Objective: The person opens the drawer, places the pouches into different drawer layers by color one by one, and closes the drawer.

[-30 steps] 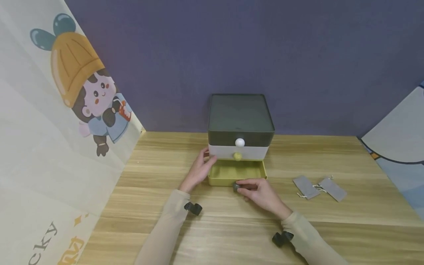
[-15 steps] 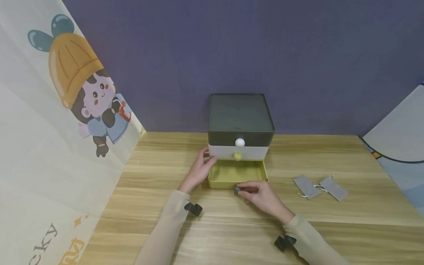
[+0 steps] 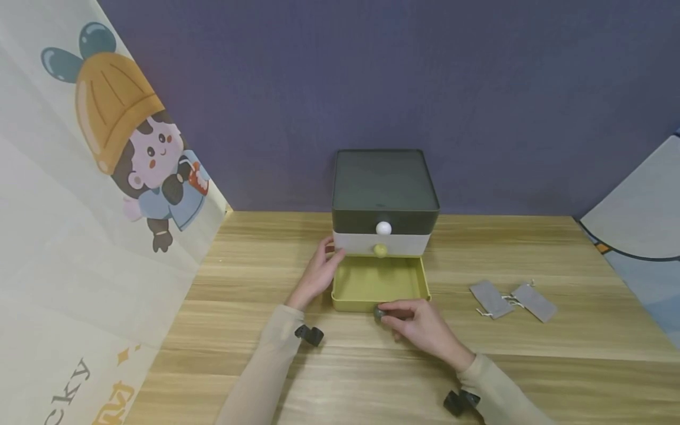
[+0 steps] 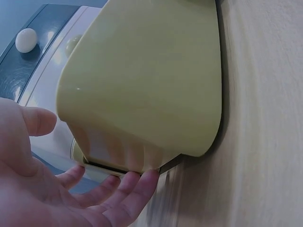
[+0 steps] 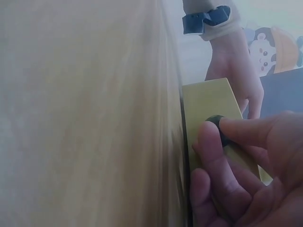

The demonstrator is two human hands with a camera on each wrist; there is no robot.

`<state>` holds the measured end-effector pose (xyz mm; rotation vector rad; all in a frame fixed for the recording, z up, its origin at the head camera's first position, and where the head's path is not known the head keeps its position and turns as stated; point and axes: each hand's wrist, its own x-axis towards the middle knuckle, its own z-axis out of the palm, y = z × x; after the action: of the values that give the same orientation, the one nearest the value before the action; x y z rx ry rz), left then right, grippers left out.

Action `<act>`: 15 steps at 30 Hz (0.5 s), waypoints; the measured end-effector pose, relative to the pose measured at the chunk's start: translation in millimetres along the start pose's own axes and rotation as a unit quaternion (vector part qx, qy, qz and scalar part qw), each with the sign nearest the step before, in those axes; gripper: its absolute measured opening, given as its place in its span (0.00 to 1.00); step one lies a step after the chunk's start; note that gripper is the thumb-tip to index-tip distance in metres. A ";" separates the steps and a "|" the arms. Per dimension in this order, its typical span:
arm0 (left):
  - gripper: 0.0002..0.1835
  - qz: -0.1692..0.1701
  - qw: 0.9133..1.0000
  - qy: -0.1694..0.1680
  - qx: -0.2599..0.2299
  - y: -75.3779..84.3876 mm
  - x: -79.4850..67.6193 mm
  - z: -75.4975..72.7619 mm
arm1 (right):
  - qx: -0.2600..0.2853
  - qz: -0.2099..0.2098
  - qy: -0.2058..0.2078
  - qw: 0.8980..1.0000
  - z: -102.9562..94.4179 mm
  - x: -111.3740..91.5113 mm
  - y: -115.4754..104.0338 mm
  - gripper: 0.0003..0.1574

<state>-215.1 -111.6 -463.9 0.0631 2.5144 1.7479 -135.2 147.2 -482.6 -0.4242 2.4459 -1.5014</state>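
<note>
A small stacked drawer cabinet point(image 3: 385, 180) with a dark grey top tier, a white middle tier and a yellow-green bottom tier stands against the back wall. Its bottom drawer point(image 3: 379, 280) is pulled out, and its bare inside shows. My right hand point(image 3: 422, 327) pinches the drawer's dark round knob point(image 5: 217, 120) between thumb and fingers. At the cabinet's left side is my left hand point(image 3: 317, 274), fingers extended. In the left wrist view its fingertips point(image 4: 150, 177) touch the lower side of the cabinet by the drawer, the thumb held apart.
Two grey drawstring pouches point(image 3: 491, 299) with white cords lie on the wooden table point(image 3: 255, 265) to the right. A white knob point(image 3: 383, 228) and a yellow knob point(image 3: 379, 250) mark the upper drawers. A cartoon-printed sheet point(image 3: 138, 136) borders the left side.
My right hand has drawn back toward me with the knob, and the bottom drawer has slid further out. The left hand has stayed at the cabinet's side.
</note>
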 end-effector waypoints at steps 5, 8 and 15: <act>0.35 -0.001 1.000 0.002 0.006 1.6 -0.6 0.2 | 0.000 -0.009 -0.007 1.000 2.3 -1.5 0.8 0.17; 0.35 -0.003 1.000 0.003 0.004 3.3 -1.2 0.1 | 0.001 -0.007 -0.016 1.000 1.1 -1.7 -0.3 0.17; 0.34 0.002 1.000 0.001 0.009 3.6 -0.1 -0.1 | -0.075 -0.017 -0.021 0.997 -3.6 -6.0 -8.9 0.19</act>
<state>-215.0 -110.4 -460.5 0.0670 2.5332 1.7275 -129.8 148.6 -472.7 -0.5225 2.5392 -1.3111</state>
